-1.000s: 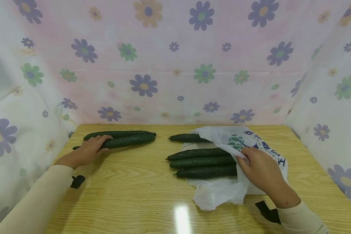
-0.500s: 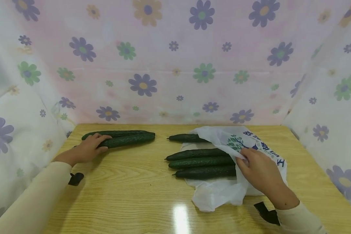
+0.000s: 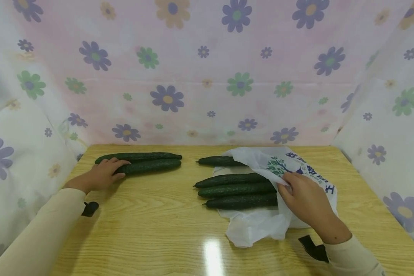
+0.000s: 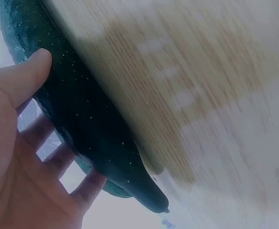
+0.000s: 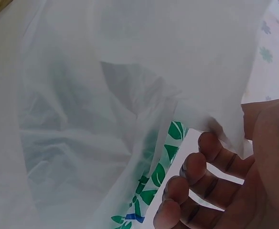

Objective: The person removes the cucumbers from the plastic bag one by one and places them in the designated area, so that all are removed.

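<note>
My left hand [image 3: 103, 174] grips the nearer of two dark green cucumbers [image 3: 151, 166] at the table's back left. In the left wrist view the thumb lies on one side of this cucumber [image 4: 91, 114] and the fingers reach behind it. The second cucumber [image 3: 148, 156] lies just behind, partly covered by the hand. At the right, my right hand [image 3: 305, 195] pinches the mouth edge of a white plastic bag [image 3: 255, 230] between thumb and forefinger, lifting it. Several cucumbers [image 3: 238, 190] lie in the bag's mouth, their stem ends sticking out leftward and their other ends hidden.
Another cucumber [image 3: 217, 161] pokes from the bag's rear side. Beneath everything is a light wooden table [image 3: 151, 230]. Flowered cloth [image 3: 200, 107] stands behind it and along both sides. Black straps [image 3: 312, 249] hang near the wrists.
A gap has opened between the right ends of the two left cucumbers, the held one turning slightly toward me. The right hand keeps its hold on the bag. The head view has shifted slightly.
</note>
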Tool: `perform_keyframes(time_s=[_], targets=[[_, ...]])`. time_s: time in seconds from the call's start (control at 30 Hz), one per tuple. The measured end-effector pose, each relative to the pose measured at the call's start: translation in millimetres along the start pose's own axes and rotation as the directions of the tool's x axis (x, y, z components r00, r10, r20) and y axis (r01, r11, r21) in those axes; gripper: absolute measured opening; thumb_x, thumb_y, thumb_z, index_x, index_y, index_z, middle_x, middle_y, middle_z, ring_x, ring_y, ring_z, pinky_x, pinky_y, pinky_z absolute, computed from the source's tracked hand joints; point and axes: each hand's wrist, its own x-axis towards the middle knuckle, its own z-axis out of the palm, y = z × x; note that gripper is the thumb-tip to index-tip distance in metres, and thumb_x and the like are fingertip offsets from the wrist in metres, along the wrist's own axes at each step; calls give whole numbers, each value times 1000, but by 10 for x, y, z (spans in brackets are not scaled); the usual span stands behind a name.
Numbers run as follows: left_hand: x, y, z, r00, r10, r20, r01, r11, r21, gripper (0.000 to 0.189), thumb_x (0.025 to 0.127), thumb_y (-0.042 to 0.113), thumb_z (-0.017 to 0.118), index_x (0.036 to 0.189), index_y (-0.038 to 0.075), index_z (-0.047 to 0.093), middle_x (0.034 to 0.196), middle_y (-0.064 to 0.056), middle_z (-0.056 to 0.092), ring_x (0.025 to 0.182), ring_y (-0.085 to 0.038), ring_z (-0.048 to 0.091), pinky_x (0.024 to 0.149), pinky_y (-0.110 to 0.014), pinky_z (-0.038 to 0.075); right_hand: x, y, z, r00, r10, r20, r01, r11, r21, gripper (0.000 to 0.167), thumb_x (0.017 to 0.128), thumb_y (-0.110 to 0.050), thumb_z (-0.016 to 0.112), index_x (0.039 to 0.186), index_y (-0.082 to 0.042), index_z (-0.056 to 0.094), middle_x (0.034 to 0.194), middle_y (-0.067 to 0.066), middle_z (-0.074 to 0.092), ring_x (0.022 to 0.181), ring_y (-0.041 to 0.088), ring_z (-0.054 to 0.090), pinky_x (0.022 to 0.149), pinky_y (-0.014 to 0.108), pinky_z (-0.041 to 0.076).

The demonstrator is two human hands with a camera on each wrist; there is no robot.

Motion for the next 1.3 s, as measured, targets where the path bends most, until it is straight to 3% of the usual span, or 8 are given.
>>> perform_keyframes(time_s=[0.13, 0.33, 0.73, 1.0, 1.3], targets=[[4, 1, 6, 1000, -12, -23, 11, 999, -33, 49, 103, 23, 57, 147, 7, 43, 136, -28, 53, 118, -51, 52, 87, -69, 44, 10, -2, -12, 1000, 8, 15, -8, 1000, 5, 29, 96, -15, 64, 72, -15, 47, 64, -2, 37, 54, 11, 32, 50, 25, 25], [-8, 49, -29, 996, -51, -72, 47, 998, -48, 40, 103, 20, 57, 138, 5, 45, 134, -29, 52, 114, -47, 57, 81, -61, 50, 29, -3, -17, 1000, 13, 26, -13, 1000, 5, 30, 97, -16, 63, 72, -16, 46, 64, -2, 37, 54, 11, 31, 50, 25, 25], [-23, 217, -39, 977, -108, -184, 117, 992, 41, 41, 103, 22, 58, 141, 8, 50, 133, -27, 51, 121, -50, 50, 91, -77, 37, 27, -9, -23, 1000, 10, 28, -10, 1000, 10, 33, 98, -16, 62, 70, -16, 43, 64, -2, 36, 54, 10, 29, 50, 24, 24], [46, 484, -9, 953, -107, -284, 107, 994, -15, 39, 103, 22, 57, 140, 10, 53, 137, -26, 49, 126, -49, 46, 96, -73, 34, 11, -14, -19, 998, 27, 52, -28, 1000, 12, 31, 98, -17, 61, 71, -16, 45, 65, -2, 37, 55, 11, 31, 50, 25, 24], [209, 890, 6, 935, -103, -338, 73, 992, -101, 40, 103, 26, 57, 141, 14, 54, 141, -20, 47, 133, -45, 42, 102, -69, 32, -1, -11, -9, 999, 16, 43, -17, 1000, 12, 32, 98, -16, 62, 70, -16, 44, 65, -2, 36, 54, 10, 30, 50, 25, 24]])
